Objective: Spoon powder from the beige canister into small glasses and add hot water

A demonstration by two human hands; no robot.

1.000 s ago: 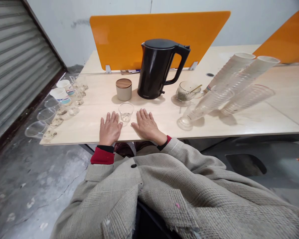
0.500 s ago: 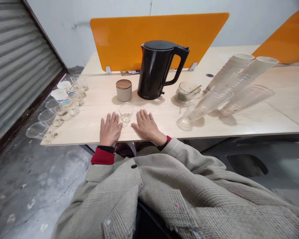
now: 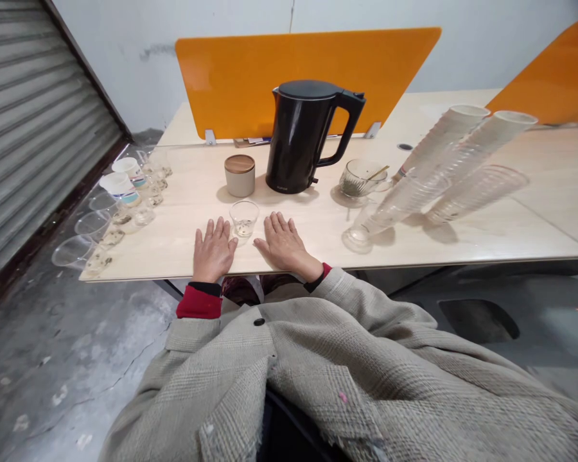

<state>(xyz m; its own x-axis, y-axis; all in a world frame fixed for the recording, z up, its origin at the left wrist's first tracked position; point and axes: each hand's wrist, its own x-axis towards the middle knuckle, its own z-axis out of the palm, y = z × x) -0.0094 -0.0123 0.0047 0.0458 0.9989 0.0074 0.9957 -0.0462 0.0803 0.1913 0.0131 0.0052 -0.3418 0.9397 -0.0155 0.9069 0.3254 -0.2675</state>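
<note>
Palm down near the table's front edge, my left hand lies open and holds nothing. My right hand rests flat on the tabletop too, fingers stretched out. Between them stands a small clear plastic cup with some dark bits at its bottom; neither hand grips it. Behind the cup are a grey canister with a wooden lid and a black electric kettle, its handle to the right. Right of the kettle, a glass cup holds dark leaf-like stuff and a small gold-coloured stick or spoon.
Tall stacks of clear plastic cups and paper cups stand on the right of the table. Several cups, clear and paper, line its left edge, some with dark bits. An orange divider rises behind the kettle.
The view has shifted very slightly. Both hands stay flat in the same places, and none of the objects has moved.
</note>
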